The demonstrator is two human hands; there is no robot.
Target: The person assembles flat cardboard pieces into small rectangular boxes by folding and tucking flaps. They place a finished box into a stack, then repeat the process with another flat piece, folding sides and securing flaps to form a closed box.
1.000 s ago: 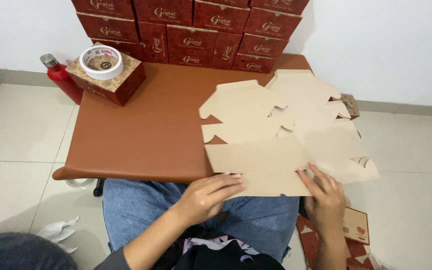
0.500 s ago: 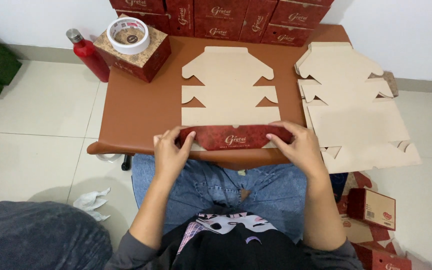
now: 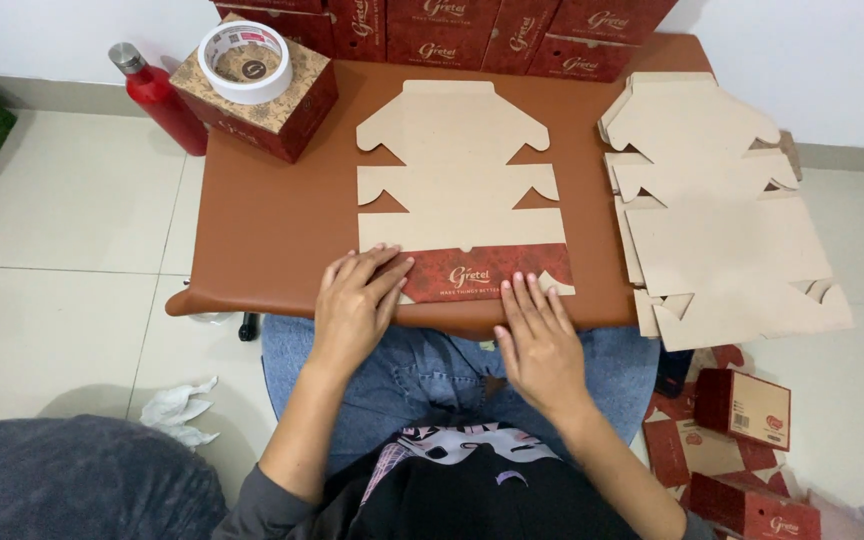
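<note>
Bare counter (image 3: 272, 215) strip left of flat cardboard blank (image 3: 457, 165): open passage near to far. Far left blocked by patterned box (image 3: 277, 105) carrying tape roll (image 3: 245, 60); red bottle (image 3: 157, 95) just beside it, off counter edge. Far edge walled by row of red boxes (image 3: 452, 30). Narrow bare gap between blank and stack of flat blanks (image 3: 717, 210) on right. Stack overhangs right counter edge, closing that side.

Flat tan carton blank (image 3: 460, 170) at counter centre, its near flap (image 3: 487, 273) folded over, red printed side up. Stack of tan blanks (image 3: 717, 200) on the right. Patterned red-brown box (image 3: 287, 105) far left. Row of red boxes (image 3: 472, 35) along the back. Red cartons (image 3: 742, 405) on the floor, right.
</note>
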